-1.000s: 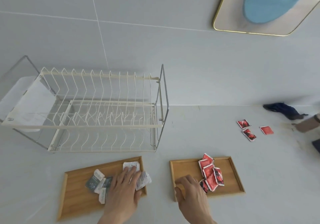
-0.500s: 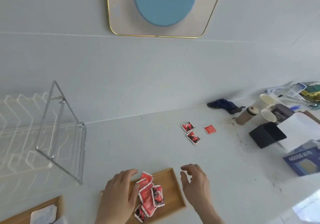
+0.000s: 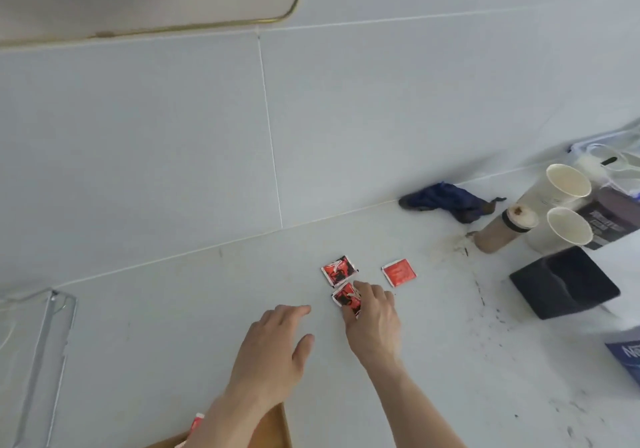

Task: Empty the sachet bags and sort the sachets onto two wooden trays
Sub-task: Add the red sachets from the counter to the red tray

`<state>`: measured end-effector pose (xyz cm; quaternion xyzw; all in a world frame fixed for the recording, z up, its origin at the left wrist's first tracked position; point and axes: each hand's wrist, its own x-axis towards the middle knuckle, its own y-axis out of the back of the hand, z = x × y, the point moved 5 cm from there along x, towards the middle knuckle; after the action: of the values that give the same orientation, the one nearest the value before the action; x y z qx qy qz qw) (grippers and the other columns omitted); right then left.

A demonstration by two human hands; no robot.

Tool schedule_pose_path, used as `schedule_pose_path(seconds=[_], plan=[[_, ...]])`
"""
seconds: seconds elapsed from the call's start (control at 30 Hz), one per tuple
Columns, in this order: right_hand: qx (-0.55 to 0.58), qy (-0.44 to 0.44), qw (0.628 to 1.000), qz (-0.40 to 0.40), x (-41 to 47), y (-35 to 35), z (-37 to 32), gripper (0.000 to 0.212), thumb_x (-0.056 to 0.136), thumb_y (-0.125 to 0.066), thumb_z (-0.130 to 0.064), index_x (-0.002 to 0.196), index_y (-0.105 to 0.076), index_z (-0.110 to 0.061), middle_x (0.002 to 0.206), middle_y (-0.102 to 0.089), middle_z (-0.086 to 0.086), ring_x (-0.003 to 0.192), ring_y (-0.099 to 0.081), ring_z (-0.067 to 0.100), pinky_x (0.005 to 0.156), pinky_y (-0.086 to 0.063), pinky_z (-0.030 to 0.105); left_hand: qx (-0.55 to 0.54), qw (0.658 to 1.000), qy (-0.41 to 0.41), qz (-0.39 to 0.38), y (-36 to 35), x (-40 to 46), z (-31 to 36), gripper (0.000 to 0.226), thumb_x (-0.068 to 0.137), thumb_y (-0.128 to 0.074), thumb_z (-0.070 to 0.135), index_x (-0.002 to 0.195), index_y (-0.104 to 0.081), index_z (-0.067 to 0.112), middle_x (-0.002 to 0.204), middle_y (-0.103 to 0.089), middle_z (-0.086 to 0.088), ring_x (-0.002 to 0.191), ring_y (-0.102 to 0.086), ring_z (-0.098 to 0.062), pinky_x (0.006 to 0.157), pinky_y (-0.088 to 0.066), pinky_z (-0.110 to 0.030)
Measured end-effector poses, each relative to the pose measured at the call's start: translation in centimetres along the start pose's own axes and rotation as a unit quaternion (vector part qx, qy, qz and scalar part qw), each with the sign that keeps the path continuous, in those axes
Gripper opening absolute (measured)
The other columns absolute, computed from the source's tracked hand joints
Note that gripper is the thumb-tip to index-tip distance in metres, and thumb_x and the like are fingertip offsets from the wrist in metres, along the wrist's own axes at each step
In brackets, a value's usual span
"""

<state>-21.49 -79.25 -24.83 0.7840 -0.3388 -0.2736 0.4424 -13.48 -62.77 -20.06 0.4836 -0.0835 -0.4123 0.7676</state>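
Head view: right hand fingers pinch red sachet on counter; left hand released, at its 9 o'clock.

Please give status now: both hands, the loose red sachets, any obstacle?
Right hand on nearest red sachet, grip not confirmed. Left hand open, empty. Two more sachets loose on counter. Nothing in the way.

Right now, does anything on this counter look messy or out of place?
Yes. Brown stains and dark specks mark the counter around the coffee cup and toward the black box, like a spill. Three red sachets lie loose on the counter, off the wooden tray; the right hand touches one.
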Motion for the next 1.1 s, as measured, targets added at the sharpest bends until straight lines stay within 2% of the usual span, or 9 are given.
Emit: schedule_pose_path(seconds=[0.13, 0.3, 0.4, 0.5, 0.63, 0.8, 0.9, 1.0, 1.1], plan=[[0.057, -0.054, 0.997, -0.022, 0.6, -0.7, 2.1, 0.047, 0.091, -0.065, -0.017, 0.137, -0.055, -0.022, 0.117, -0.061, -0.001, 0.113, -0.058, 0.024, 0.082, -0.052, 0.035, 0.038, 0.999, -0.022, -0.011, -1.6, 5.9, 2.1, 0.050, 0.099, -0.047, 0.040, 0.147, -0.038, 0.033, 0.148, -0.044, 0.012, 0.136, -0.041, -0.014, 0.111, -0.035, -0.030], [0.106, -0.073, 0.991, 0.028, 2.5, 1.1, 5.7, 0.006, 0.087, -0.072, -0.017, 0.084, -0.068, -0.015, 0.086, -0.053, -0.008, 0.086, -0.056, 0.024, 0.065, -0.041, 0.029, 0.089, 0.994, -0.055, 0.009, -3.5, 11.8, 3.9, 0.057, 0.097, -0.052, 0.035, 0.152, -0.033, 0.033, 0.159, -0.033, 0.004, 0.146, -0.030, -0.020, 0.118, -0.029, -0.035], [0.064, -0.042, 0.995, 0.070, 5.8, 2.6, 7.4, 0.010, 0.087, -0.075, -0.022, 0.091, -0.074, -0.013, 0.119, -0.064, 0.003, 0.117, -0.052, 0.028, 0.090, -0.048, 0.039, 0.124, 0.991, -0.052, 0.006, -4.8, 13.8, 3.7, 0.051, 0.091, -0.063, 0.031, 0.140, -0.051, 0.033, 0.154, -0.043, -0.006, 0.143, -0.038, -0.029, 0.115, -0.033, -0.041], [0.004, -0.041, 0.998, 0.043, 8.8, 2.8, 8.3, 0.019, 0.089, -0.073, -0.024, 0.103, -0.074, -0.011, 0.152, -0.049, 0.014, 0.145, -0.035, 0.036, 0.108, -0.038, 0.051, 0.139, 0.987, -0.070, 0.025, -5.6, 14.0, 3.9, 0.030, 0.081, -0.075, 0.025, 0.109, -0.066, 0.033, 0.134, -0.060, -0.002, 0.127, -0.055, -0.027, 0.103, -0.044, -0.041], [0.001, -0.014, 0.998, 0.056, 9.9, 2.2, 7.8, 0.024, 0.079, -0.081, -0.014, 0.102, -0.075, -0.009, 0.128, -0.064, 0.013, 0.118, -0.054, 0.040, 0.091, -0.048, 0.048, 0.108, 0.991, -0.064, 0.036, -5.4, 13.1, 3.7, 0.021, 0.085, -0.069, 0.020, 0.097, -0.059, 0.033, 0.104, -0.058, 0.011, 0.100, -0.055, -0.019, 0.085, -0.044, -0.032], [0.112, -0.098, 0.988, 0.041, 8.1, 2.0, 6.8, 0.020, 0.080, -0.078, -0.010, 0.099, -0.071, -0.015, 0.105, -0.060, 0.007, 0.097, -0.058, 0.031, 0.076, -0.044, 0.033, 0.005, 0.999, 0.034, 0.022, -3.5, 9.3, 0.4, 0.034, 0.085, -0.062, 0.003, 0.094, -0.046, 0.032, 0.096, -0.054, 0.008, 0.078, -0.061, -0.022, 0.071, -0.050, -0.035], [0.204, -0.129, 0.970, 0.013, 4.4, 1.7, 5.1, 0.030, 0.082, -0.074, -0.004, 0.107, -0.065, -0.019, 0.102, -0.062, 0.006, 0.083, -0.060, 0.022, 0.070, -0.049, 0.031, -0.038, 0.995, 0.082, 0.029, -1.9, 5.0, -2.7, 0.031, 0.086, -0.061, 0.003, 0.093, -0.051, 0.032, 0.096, -0.057, 0.010, 0.079, -0.062, -0.015, 0.069, -0.046, -0.031], [0.317, -0.163, 0.934, -0.032, -1.3, 1.5, 2.2, 0.040, 0.081, -0.073, 0.000, 0.111, -0.059, -0.023, 0.098, -0.065, -0.001, 0.075, -0.061, 0.015, 0.046, -0.046, 0.014, -0.113, 0.978, 0.155, 0.085, -0.1, -0.1, -6.0, 0.027, 0.087, -0.065, 0.006, 0.091, -0.057, 0.032, 0.097, -0.064, 0.014, 0.087, -0.061, -0.006, 0.072, -0.044, -0.025], [0.364, -0.142, 0.916, -0.092, -6.8, 0.5, -1.3, 0.040, 0.079, -0.077, -0.003, 0.107, -0.058, -0.026, 0.097, -0.067, -0.010, 0.072, -0.066, 0.015, 0.047, -0.047, 0.012, -0.185, 0.950, 0.217, 0.126, 0.8, -4.2, -8.6, 0.026, 0.088, -0.064, 0.006, 0.090, -0.060, 0.031, 0.096, -0.068, 0.016, 0.092, -0.062, 0.000, 0.070, -0.044, -0.020]])
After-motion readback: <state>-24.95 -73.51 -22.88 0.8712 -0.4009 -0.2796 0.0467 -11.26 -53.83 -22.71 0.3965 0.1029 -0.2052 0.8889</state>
